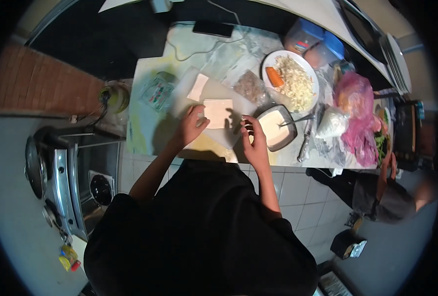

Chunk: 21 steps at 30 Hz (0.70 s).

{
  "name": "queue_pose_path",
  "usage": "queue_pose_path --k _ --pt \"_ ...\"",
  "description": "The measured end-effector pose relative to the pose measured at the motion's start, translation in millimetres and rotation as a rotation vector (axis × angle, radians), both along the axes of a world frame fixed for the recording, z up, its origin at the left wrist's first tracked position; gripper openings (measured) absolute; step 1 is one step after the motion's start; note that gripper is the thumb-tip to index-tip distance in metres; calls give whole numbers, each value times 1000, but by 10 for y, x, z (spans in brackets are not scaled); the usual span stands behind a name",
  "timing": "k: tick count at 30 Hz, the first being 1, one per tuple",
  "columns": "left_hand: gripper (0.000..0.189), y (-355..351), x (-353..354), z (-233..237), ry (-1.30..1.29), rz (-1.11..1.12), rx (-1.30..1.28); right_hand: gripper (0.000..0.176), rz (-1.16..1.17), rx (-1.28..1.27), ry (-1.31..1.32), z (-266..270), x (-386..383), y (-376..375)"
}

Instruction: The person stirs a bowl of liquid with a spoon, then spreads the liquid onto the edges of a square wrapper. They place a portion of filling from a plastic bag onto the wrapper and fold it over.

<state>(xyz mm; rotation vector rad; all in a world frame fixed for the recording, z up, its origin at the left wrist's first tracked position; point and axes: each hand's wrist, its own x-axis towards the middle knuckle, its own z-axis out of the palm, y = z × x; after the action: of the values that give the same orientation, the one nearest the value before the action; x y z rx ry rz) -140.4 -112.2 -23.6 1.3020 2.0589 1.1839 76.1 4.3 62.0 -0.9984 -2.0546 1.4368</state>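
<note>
Sheet: a pale, nearly square wrapper sheet [218, 113] lies flat on the near part of the cutting board [231, 93].
Axis: slightly wider than deep, so its long side runs left to right, one edge facing the person; no corner points at them.
Material: thin, matte and cream-coloured with straight edges; the cutting board is a whitish, translucent rectangle.
Left hand: the left hand [192, 126] rests at the board's near left, its grip loose, fingertips on the sheet's left edge, nothing clasped.
Right hand: the right hand [253, 140] hovers at the board's near right corner with its fingers curled; I cannot tell whether its grip pinches anything.
Second sheet: the spare sheet [197, 87] lies tilted on the board's far left part.
Bowl: a square bowl [276, 127] of white liquid, a spoon [297, 120] in it, stands just right of the board.
Plate: a round white plate [268, 61] of shredded filling sits beyond the board's right end.
Surface: the marbled surface [150, 123] carries the board.
</note>
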Motion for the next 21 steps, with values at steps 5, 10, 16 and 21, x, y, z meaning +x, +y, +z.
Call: queue_pose_path --k 5,10,16,21 --pt "53 190 11 9 -26 0 -87 29 -125 129 45 -47 269 334" --pt "63 228 51 -161 56 13 -5 27 -366 67 177 -156 560 793" --pt "56 294 -36 -279 6 106 -84 29 -164 -71 201 -213 473 719" --pt "38 349 -88 -202 30 128 -82 29 81 -113 74 -209 -25 542"
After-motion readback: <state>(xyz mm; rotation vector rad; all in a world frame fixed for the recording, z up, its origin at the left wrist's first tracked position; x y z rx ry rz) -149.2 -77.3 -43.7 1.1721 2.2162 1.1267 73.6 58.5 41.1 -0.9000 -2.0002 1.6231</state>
